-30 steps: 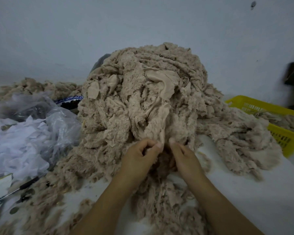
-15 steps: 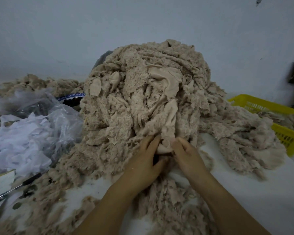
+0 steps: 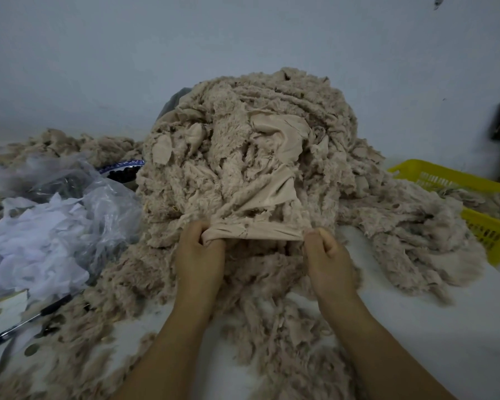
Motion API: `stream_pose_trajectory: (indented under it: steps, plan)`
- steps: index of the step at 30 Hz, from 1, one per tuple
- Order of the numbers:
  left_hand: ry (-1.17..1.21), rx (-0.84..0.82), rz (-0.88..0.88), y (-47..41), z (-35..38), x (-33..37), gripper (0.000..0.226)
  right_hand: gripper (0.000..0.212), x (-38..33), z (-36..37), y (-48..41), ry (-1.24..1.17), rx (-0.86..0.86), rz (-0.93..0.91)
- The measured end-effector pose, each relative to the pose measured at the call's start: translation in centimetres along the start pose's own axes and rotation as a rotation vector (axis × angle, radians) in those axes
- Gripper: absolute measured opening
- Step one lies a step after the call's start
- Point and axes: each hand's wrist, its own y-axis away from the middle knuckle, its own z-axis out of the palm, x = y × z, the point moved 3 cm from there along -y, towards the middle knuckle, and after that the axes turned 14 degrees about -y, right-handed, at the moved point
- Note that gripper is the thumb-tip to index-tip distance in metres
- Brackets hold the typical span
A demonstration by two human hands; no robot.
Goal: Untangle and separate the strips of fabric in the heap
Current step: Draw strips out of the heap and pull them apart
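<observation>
- We see one smooth beige strip pulled taut and level at the front foot of the heap; its upper edge runs up into the tangle.
- The left hand grips the strip's left end. Its fingers are curled into a fist round bunched cloth, its back is towards us, and its forearm rises from the bottom edge.
- The right hand grips the right end, with the thumb laid over curled fingers and the knuckles up. Its forearm comes in from the lower right.
- The two hands sit level and apart, and the strip spans the gap between them.
- The heap is one tall mound of beige strips, mostly fuzzy and frayed, with a few smooth, flat patches near its top.
- It stands on the white table, and loose strips spill forward under both forearms and off to the right.
- To the right we count one yellow plastic basket with slotted walls. It holds more of the beige material, and the heap's right-hand trail reaches its near wall.
- To the left lies one crumpled clear plastic bag, with thin white fabric scraps piled in front of it.
- A slim black-handled tool lies near the left edge; we cannot tell what it is.
- A second, lower beige pile sits at the back left.
</observation>
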Motion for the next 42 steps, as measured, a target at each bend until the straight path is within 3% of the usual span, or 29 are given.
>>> stream_pose_trajectory:
  steps: [3, 7, 10, 13, 16, 18, 21, 23, 25, 27, 29, 31, 34, 36, 38, 40, 42]
  plan:
    - [0.046, 0.008, 0.172, 0.5, 0.0, 1.3, 0.018, 0.045, 0.9, -1.1, -0.7, 0.006, 0.053, 0.09]
    - [0.081, -0.163, 0.407, 2.2, 0.7, 2.8, 0.034, 0.037, 1.8, -1.2, -1.4, -0.156, 0.046, 0.296]
    - [-0.04, -0.176, 0.549, 2.5, 1.6, 2.7, 0.031, 0.055, 2.0, 0.2, -0.8, -0.322, -0.165, 0.401]
    - [-0.175, -0.138, 0.691, 2.8, 2.1, 3.3, 0.031, 0.068, 2.5, 1.2, -0.1, -0.234, -0.314, 0.384]
    - [-0.184, -0.14, 0.755, 3.5, 2.2, 3.9, 0.034, 0.044, 2.4, 0.8, -0.2, -0.188, -0.138, 0.344]
    - [-0.074, -0.147, 0.697, 3.6, 2.0, 4.0, 0.029, 0.041, 2.6, 0.0, -0.8, -0.187, 0.027, 0.342]
    - [0.18, -0.122, 0.44, 2.7, 0.8, 3.0, 0.017, 0.038, 2.3, -2.6, -2.3, -0.435, 0.26, 0.377]
    - [0.133, -0.076, 0.352, 1.7, 0.2, 2.1, 0.009, 0.037, 1.6, -4.0, -2.8, -0.401, 0.295, 0.331]
    - [-0.048, -0.145, 0.271, 0.8, 0.9, 1.2, 0.016, 0.04, 1.3, -3.2, -2.4, -0.268, 0.19, 0.264]
    - [-0.329, -0.264, 0.238, 0.5, 2.2, 0.9, 0.009, 0.038, 1.1, -0.8, -1.0, -0.112, 0.026, 0.203]
    - [-0.509, -0.398, 0.235, 1.0, 2.9, 0.4, 0.041, 0.045, 0.8, 0.8, 0.3, 0.0, -0.097, 0.166]
    - [-0.339, -0.309, 0.269, 1.3, 2.2, 1.1, 0.067, 0.049, 0.5, 0.9, 0.5, 0.072, -0.16, 0.107]
    - [-0.039, -0.053, 0.476, 2.2, 0.9, 2.8, 0.041, 0.068, 0.4, 0.8, 0.8, 0.216, -0.313, 0.008]
    - [0.105, -0.203, 0.378, 2.7, 1.4, 3.2, 0.029, 0.066, 0.0, 1.7, 1.5, 0.358, -0.511, -0.094]
    - [0.291, -0.495, 0.087, 2.9, 2.4, 2.9, 0.027, 0.046, 0.1, 2.3, 1.9, 0.449, -0.685, -0.137]
    - [0.526, -0.661, -0.158, 2.4, 3.2, 1.7, 0.041, 0.047, 0.4, 2.5, 2.0, 0.577, -0.804, -0.157]
    - [0.718, -0.695, -0.283, 1.7, 3.0, 1.4, 0.055, 0.05, 0.6, 3.0, 2.4, 0.661, -0.878, -0.193]
